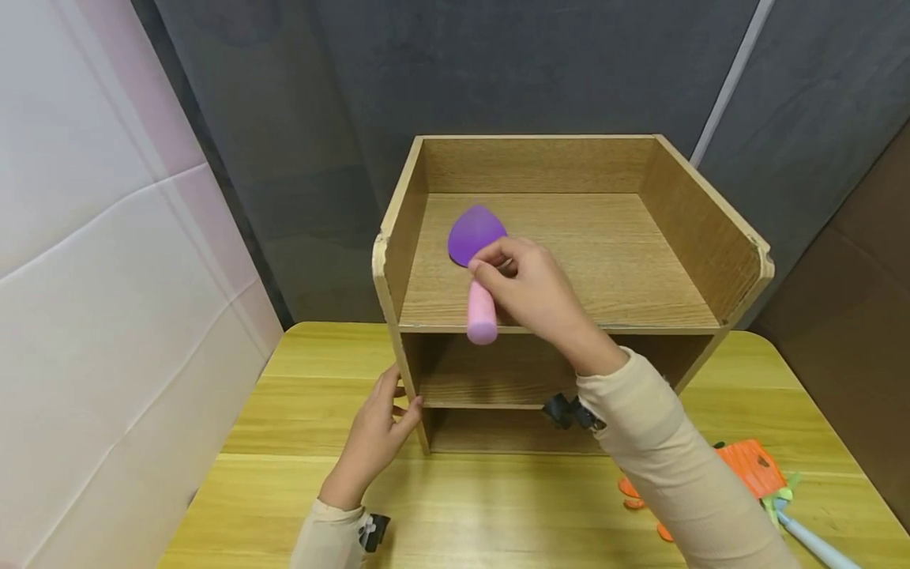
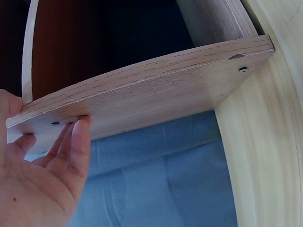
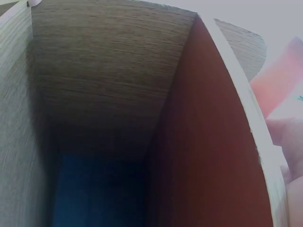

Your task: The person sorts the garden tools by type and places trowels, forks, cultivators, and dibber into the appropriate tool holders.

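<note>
A wooden shelf unit (image 1: 697,229) stands on a yellow table (image 1: 498,506). My right hand (image 1: 522,276) pinches a toy spatula with a purple blade (image 1: 472,231) and a pink handle (image 1: 481,316), holding it over the left part of the top shelf. My left hand (image 1: 377,431) rests with straight fingers against the shelf's lower left side panel (image 2: 156,90); in the left wrist view the left hand (image 2: 42,175) has its fingers flat on that panel's face. The right wrist view looks into the shelf interior (image 3: 104,94), with a blurred bit of pink handle (image 3: 279,75) at the right edge.
Orange toy pieces (image 1: 753,466) and a light blue handle (image 1: 810,541) lie on the table at the lower right. A white padded wall (image 1: 107,261) stands on the left and a dark curtain (image 1: 320,118) hangs behind the shelf.
</note>
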A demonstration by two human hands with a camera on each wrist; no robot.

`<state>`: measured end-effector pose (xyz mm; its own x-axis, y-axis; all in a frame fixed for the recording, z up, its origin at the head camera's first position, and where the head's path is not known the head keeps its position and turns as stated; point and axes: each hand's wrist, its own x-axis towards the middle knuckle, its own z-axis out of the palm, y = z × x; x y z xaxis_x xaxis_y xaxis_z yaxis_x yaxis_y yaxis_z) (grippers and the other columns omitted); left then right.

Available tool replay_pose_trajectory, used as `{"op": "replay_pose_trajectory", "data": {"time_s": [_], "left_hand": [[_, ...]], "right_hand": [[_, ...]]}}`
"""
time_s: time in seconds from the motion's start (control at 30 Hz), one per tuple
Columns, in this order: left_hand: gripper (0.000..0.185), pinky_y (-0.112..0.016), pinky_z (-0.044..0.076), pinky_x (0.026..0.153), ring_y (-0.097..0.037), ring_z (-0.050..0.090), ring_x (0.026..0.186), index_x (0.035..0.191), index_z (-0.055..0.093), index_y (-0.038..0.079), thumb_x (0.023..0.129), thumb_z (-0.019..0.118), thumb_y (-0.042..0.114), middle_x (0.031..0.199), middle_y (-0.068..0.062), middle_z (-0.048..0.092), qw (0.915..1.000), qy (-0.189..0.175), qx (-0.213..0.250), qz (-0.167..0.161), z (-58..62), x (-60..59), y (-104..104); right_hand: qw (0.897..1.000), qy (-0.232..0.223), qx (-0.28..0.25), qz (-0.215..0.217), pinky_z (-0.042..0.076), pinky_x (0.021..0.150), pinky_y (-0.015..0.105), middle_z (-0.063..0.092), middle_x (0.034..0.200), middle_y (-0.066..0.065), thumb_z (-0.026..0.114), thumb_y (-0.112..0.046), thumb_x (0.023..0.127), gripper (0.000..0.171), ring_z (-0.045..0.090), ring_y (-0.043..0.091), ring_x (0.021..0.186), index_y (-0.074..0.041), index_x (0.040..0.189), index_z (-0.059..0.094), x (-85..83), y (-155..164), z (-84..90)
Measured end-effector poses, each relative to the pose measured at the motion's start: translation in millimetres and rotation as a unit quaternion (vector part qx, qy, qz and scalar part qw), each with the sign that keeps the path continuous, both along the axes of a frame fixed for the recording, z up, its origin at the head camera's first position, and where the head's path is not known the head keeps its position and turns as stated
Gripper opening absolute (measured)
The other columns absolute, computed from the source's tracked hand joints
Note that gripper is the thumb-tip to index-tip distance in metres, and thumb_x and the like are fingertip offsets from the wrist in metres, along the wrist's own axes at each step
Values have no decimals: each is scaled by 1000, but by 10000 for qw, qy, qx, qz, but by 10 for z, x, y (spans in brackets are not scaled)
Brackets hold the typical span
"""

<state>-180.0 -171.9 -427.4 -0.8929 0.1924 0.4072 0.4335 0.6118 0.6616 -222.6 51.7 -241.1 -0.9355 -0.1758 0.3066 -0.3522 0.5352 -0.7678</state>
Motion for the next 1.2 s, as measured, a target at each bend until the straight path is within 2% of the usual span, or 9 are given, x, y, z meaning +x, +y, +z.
{"op": "replay_pose_trajectory", "data": {"time_s": [0.13, 0.2, 0.3, 0.4, 0.63, 0.8, 1.2], "left_hand": [[55, -41, 58, 74, -33, 63, 104, 143, 37, 5, 92, 59, 9, 124, -18, 55, 10000, -35, 14, 0, 6, -4, 8], [56, -42, 57, 75, -33, 63, 104, 143, 37, 5, 92, 59, 9, 126, -17, 56, 10000, -88, 1, 27, 3, -6, 9], [57, -42, 57, 77, -33, 63, 105, 144, 36, 6, 93, 59, 11, 127, -17, 56, 9998, -160, -117, 100, -11, -12, 11], [57, -40, 56, 78, -31, 64, 105, 145, 36, 7, 93, 59, 13, 128, -16, 57, 9993, -218, -264, 175, -27, -13, 15], [57, -40, 57, 77, -29, 65, 101, 144, 35, 6, 93, 60, 14, 123, -14, 60, 9980, 43, -584, 220, 10, -24, 41], [56, -38, 57, 75, -29, 66, 98, 140, 37, 6, 91, 63, 15, 116, -13, 64, 9971, 228, -670, 274, 30, -39, 44], [53, -34, 56, 68, -25, 67, 88, 135, 40, 5, 88, 63, 10, 106, -12, 65, 9964, 400, -662, 342, 19, -50, 57]], "right_hand": [[9990, -42, -436, 48, 54, 63, 28, 59, 98, 10, 60, -21, 90, 19, 59, 19, 85, -7, 99, 69, 12, 29, -14], [9976, -50, -680, 85, 54, 64, 29, 60, 97, 10, 60, -18, 90, 18, 59, 19, 86, -6, 99, 69, 22, 50, -18], [9966, 38, -816, 113, 52, 73, 30, 63, 100, 10, 58, -17, 90, 19, 59, 20, 89, -5, 101, 69, 45, 88, -11], [9965, 235, -788, 121, 48, 82, 31, 66, 103, 10, 57, -15, 90, 21, 59, 20, 95, -4, 104, 69, 73, 128, -6], [9955, 509, -777, 201, 41, 83, 33, 66, 107, 7, 59, -13, 92, 19, 54, 15, 97, -4, 105, 68, 198, 220, 40], [9959, 500, -724, 193, 42, 83, 32, 66, 108, 9, 60, -14, 92, 19, 54, 14, 96, -4, 106, 68, 310, 296, 70], [9975, 496, -481, 150, 48, 77, 21, 65, 103, 10, 59, -14, 94, 20, 60, 8, 86, -3, 109, 65, 599, 615, 101]]}}
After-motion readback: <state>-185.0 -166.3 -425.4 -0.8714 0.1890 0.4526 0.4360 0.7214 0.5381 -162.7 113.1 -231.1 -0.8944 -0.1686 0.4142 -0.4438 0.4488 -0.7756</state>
